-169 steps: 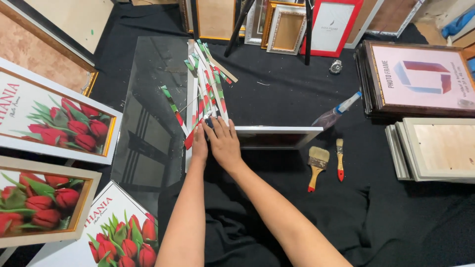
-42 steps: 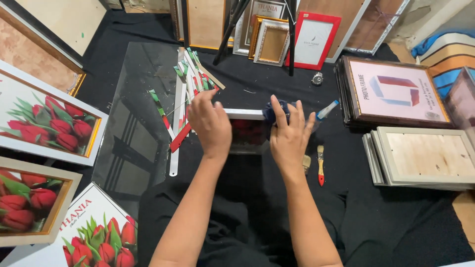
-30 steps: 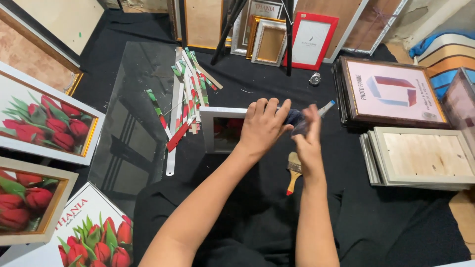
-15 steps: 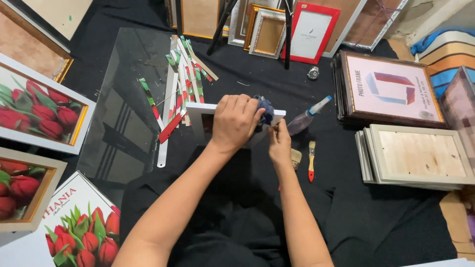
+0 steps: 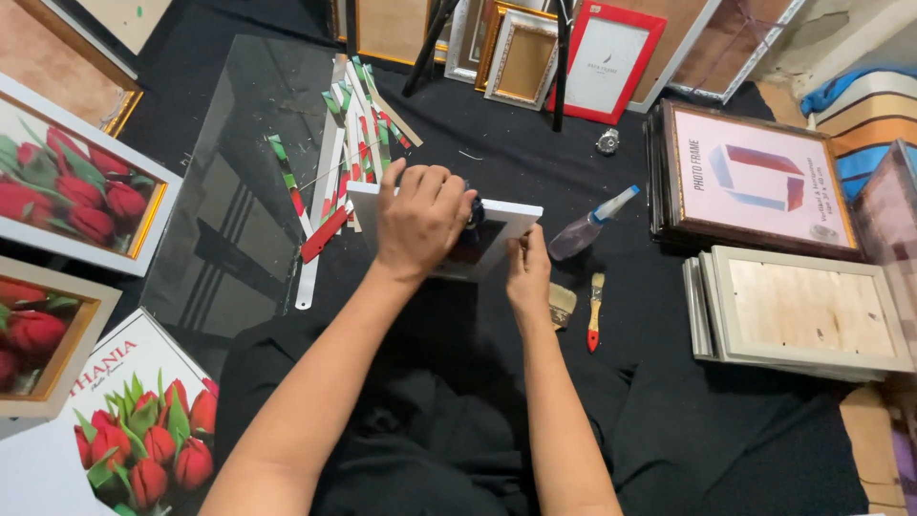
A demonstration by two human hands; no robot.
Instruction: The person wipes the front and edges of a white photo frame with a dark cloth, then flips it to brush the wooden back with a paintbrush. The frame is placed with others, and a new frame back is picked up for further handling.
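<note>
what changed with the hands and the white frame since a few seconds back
Both hands left the pile of strips. The left hand now presses a dark tool on top of the white frame, which has been lifted and tilted; the right hand steadies its lower edge. The glass sheet, spray bottle and brushes stayed put.

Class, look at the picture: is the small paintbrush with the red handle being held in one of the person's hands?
No. The red-handled paintbrush lies on the black cloth, while both hands rest on the white frame.
</note>
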